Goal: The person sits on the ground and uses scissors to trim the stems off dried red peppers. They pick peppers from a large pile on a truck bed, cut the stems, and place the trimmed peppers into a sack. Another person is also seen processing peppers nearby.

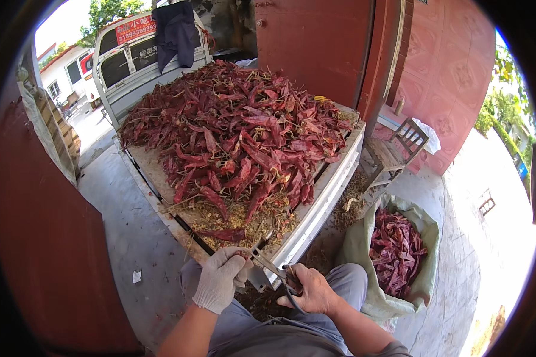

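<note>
My left hand (221,274), in a white knitted glove, pinches a dried red chili pepper (241,255) that is mostly hidden by the fingers. Bare, my right hand (310,288) grips the handles of a pair of scissors (272,267). The blades are parted and point up and left, close to the gloved fingertips. Just beyond my hands, a single dried chili (223,234) lies on the truck bed (149,167) among yellow seeds and stem scraps (272,214). A large heap of dried red chilies (245,125) covers most of the bed behind it.
To my right stands an open pale-green woven sack (362,250) holding dried chilies (397,254). A wooden chair (391,149) is behind it. Along the bed's right side runs a raised metal edge (326,201). A red metal panel (49,232) stands at left; dark cloth (174,33) hangs on the cab frame.
</note>
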A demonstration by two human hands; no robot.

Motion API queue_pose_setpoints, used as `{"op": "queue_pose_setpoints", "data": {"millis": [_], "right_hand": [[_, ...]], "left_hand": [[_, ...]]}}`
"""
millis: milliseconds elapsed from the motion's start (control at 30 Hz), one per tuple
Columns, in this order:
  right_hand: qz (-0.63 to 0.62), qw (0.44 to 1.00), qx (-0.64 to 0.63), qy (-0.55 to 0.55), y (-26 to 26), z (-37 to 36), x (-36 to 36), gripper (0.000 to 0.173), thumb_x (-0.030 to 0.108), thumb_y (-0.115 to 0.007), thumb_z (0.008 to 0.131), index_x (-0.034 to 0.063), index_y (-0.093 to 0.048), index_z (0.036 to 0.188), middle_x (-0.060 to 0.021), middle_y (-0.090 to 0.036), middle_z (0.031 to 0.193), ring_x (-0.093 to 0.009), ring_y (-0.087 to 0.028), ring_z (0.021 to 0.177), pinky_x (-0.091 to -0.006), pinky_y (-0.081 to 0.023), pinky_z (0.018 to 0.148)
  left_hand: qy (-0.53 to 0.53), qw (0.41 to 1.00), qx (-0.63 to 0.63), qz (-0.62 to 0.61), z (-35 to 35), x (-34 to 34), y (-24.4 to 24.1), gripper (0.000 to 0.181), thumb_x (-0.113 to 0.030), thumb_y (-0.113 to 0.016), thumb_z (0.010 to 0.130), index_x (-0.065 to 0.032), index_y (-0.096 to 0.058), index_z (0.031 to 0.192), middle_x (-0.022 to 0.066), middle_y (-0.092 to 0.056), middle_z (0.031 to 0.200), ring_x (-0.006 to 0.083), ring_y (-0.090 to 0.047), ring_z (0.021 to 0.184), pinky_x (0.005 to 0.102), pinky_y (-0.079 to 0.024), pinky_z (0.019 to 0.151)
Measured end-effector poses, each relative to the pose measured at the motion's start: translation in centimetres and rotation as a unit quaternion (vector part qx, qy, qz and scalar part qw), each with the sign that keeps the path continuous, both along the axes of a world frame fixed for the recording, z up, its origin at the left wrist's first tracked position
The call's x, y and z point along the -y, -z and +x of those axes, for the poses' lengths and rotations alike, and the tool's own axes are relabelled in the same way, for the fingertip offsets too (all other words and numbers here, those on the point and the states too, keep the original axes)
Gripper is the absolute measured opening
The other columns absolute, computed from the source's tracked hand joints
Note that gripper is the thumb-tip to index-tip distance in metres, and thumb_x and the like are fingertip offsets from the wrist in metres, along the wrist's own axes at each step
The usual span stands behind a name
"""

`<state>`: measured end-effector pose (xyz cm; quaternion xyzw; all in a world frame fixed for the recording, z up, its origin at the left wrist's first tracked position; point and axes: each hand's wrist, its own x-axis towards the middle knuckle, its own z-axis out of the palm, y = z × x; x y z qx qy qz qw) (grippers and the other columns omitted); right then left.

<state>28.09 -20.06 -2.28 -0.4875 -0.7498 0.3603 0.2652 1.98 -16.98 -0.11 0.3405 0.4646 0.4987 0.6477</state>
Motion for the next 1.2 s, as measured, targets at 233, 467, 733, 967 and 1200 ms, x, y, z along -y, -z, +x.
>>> {"op": "queue_pose_setpoints", "data": {"millis": [233, 467, 733, 967, 1200], "right_hand": [[0.128, 0.985, 0.109, -0.035, -2.1, -0.2, 0.2, 0.079, 0.066, -0.083, 0.081, -0.0020, -0.062, 0.116, -0.0177, -0.068, 0.088, -0.040, -0.071, 0.089, -0.0513, -0.054, 0.079], [0.154, 0.976, 0.150, -0.047, -1.5, 0.2, 0.5, 0.072, 0.071, -0.074, 0.088, 0.0008, -0.062, 0.097, -0.0162, -0.065, 0.078, -0.041, -0.067, 0.072, -0.0510, -0.053, 0.073], [0.156, 0.973, 0.161, -0.050, -0.1, 0.1, 0.8, 0.073, 0.076, -0.065, 0.092, 0.0032, -0.060, 0.088, -0.0168, -0.061, 0.066, -0.042, -0.065, 0.064, -0.0506, -0.055, 0.069], [0.201, 0.967, 0.153, -0.013, 1.4, 0.5, 1.2, 0.068, 0.072, -0.069, 0.092, 0.0057, -0.060, 0.084, -0.0158, -0.061, 0.061, -0.041, -0.067, 0.059, -0.0512, -0.053, 0.057], [0.119, 0.979, 0.156, 0.054, 1.0, 1.5, 1.0, 0.065, 0.069, -0.075, 0.090, 0.0067, -0.059, 0.079, -0.0183, -0.062, 0.063, -0.045, -0.067, 0.065, -0.0533, -0.053, 0.060]], "left_hand": [[0.075, 0.995, -0.071, 0.001, -0.1, 1.5, -0.4, 0.022, -0.011, -0.060, 0.108, 0.0008, -0.068, 0.124, 0.0036, -0.069, 0.087, 0.0078, -0.057, 0.069, 0.0243, -0.047, 0.062], [0.138, 0.982, -0.126, 0.006, -0.6, 1.4, 0.5, 0.022, -0.008, -0.058, 0.106, 0.0009, -0.067, 0.124, 0.0039, -0.071, 0.092, 0.0078, -0.059, 0.072, 0.0248, -0.050, 0.065], [0.140, 0.987, -0.083, -0.011, -0.6, 1.4, 0.0, 0.020, -0.006, -0.058, 0.106, 0.0017, -0.066, 0.122, 0.0047, -0.072, 0.094, 0.0074, -0.059, 0.073, 0.0244, -0.052, 0.067], [0.116, 0.927, -0.280, 0.221, -1.7, 0.5, 1.1, 0.014, -0.009, -0.070, 0.098, -0.0028, -0.075, 0.109, 0.0094, -0.075, 0.099, 0.0213, -0.070, 0.085, 0.0333, -0.056, 0.077], [-0.004, 0.737, -0.501, 0.453, -3.8, -4.3, -0.5, 0.017, -0.016, -0.082, 0.082, -0.0066, -0.081, 0.095, 0.0124, -0.077, 0.116, 0.0357, -0.069, 0.118, 0.0472, -0.053, 0.106]]}}
